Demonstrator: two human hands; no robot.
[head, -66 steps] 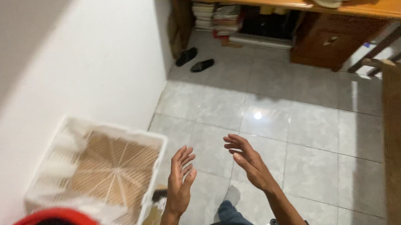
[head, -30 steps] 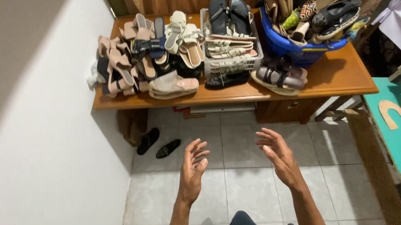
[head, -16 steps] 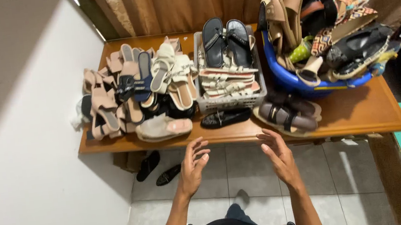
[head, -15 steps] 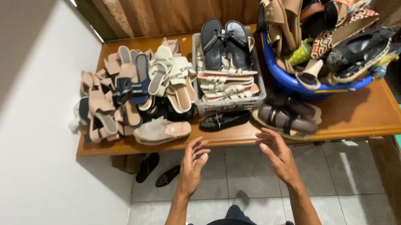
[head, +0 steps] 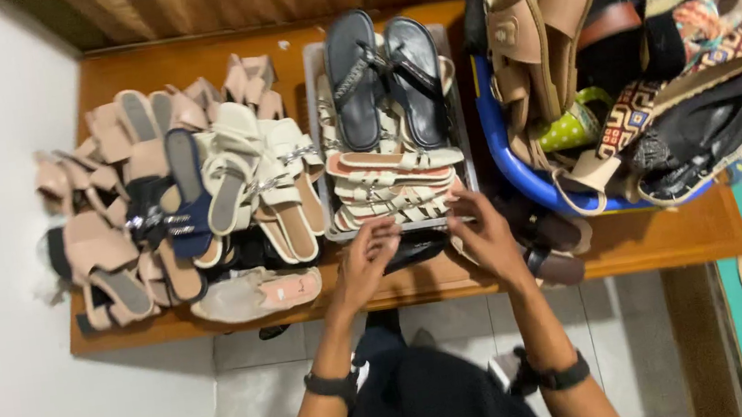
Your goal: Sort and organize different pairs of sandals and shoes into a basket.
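- The left hand [head: 366, 260] is reaching forward, fingers curled at the front rim of the grey tray [head: 322, 139] of sandals.
- The right hand [head: 486, 233] is seemingly pinching that same rim.
- The tray is sitting mid-bench [head: 663, 236], left of the blue tub [head: 515, 169].

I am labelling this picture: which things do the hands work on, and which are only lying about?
In hand:
left hand and right hand at the grey basket
striped sandals in it

Lying about:
black sandals
beige sandal pile
blue tub
wooden bench
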